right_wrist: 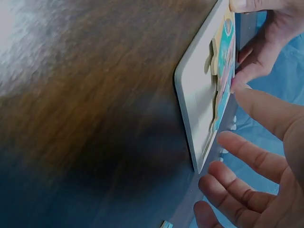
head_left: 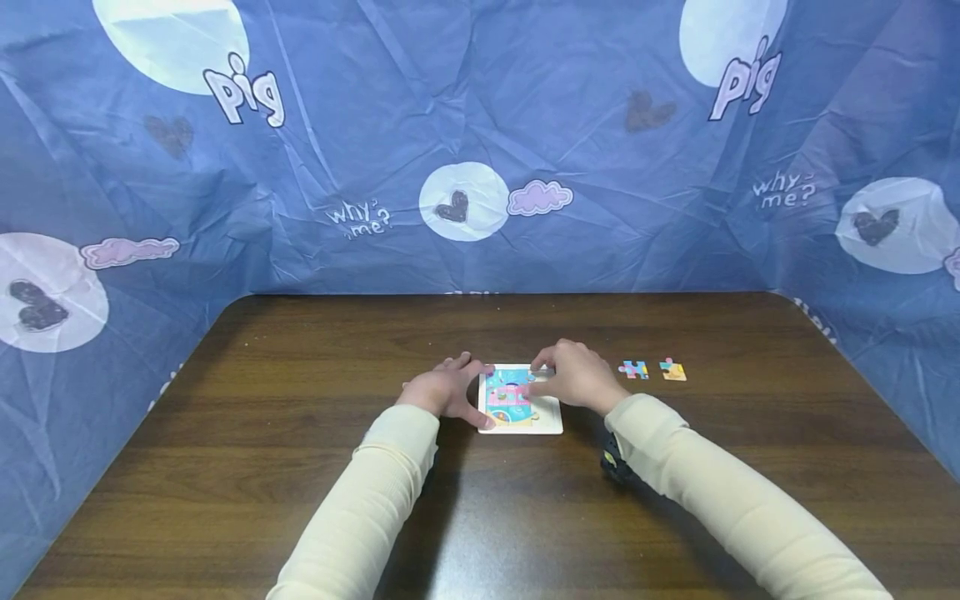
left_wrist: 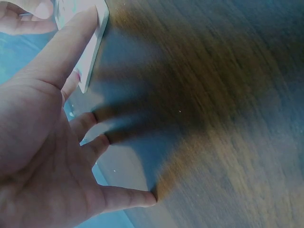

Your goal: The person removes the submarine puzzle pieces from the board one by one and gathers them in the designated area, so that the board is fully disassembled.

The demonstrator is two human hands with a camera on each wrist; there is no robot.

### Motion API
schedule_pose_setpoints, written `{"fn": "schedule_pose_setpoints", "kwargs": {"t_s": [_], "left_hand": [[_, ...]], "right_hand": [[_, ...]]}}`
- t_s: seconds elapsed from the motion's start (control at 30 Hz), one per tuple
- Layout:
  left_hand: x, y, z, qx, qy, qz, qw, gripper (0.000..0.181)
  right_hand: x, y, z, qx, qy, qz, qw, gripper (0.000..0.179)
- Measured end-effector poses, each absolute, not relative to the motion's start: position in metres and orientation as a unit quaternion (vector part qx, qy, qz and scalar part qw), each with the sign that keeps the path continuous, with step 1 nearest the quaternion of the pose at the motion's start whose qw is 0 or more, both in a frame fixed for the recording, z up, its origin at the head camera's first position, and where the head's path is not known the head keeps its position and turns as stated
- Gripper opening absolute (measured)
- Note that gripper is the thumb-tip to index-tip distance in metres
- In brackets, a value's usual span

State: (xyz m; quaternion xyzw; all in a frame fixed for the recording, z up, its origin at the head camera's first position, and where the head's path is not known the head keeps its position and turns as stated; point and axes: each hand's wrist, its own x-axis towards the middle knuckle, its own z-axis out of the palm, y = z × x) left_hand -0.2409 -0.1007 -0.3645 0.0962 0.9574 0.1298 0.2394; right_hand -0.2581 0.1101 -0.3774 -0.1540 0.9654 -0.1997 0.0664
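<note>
A small jigsaw puzzle tray [head_left: 551,417] with a pale frame lies on the table. Joined colourful puzzle pieces [head_left: 512,411] fill its left part, and its right strip shows bare backing. My left hand [head_left: 444,390] spreads along the left side, thumb and index finger resting on the two left corners. In the left wrist view its other fingers [left_wrist: 128,198] are stretched out over the tabletop. Above the tray's right part is my right hand [head_left: 577,377], its thumb [right_wrist: 266,110] touching the joined pieces. Its other fingers are loosely bent near the tray's far edge.
Two loose puzzle pieces, one blue and pink [head_left: 634,369] and one mostly yellow [head_left: 672,370], lie to the right of my right hand. The brown wooden table [head_left: 300,400] meets a blue printed cloth [head_left: 360,150] at its back and sides.
</note>
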Motion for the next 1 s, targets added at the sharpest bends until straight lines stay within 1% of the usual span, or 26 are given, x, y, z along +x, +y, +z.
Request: {"fn": "schedule_pose_setpoints", "kwargs": {"t_s": [0.13, 0.53, 0.8, 1.0], "left_hand": [[-0.2405, -0.1005, -0.3649, 0.097, 0.957, 0.13, 0.241, 0.084], [-0.2413, -0.0991, -0.3652, 0.097, 0.958, 0.121, 0.242, 0.086], [-0.2406, -0.1003, -0.3645, 0.093, 0.958, 0.126, 0.242, 0.085], [-0.242, -0.1003, -0.3654, 0.093, 0.957, 0.125, 0.246, 0.086]], "right_hand": [[-0.2568, 0.1062, -0.3779, -0.149, 0.971, -0.178, 0.063, 0.04], [-0.2555, 0.1019, -0.3844, -0.157, 0.975, -0.155, 0.025, 0.037], [-0.2546, 0.1001, -0.3858, -0.16, 0.976, -0.145, 0.011, 0.036], [-0.2563, 0.1006, -0.3859, -0.166, 0.975, -0.144, 0.01, 0.035]]}}
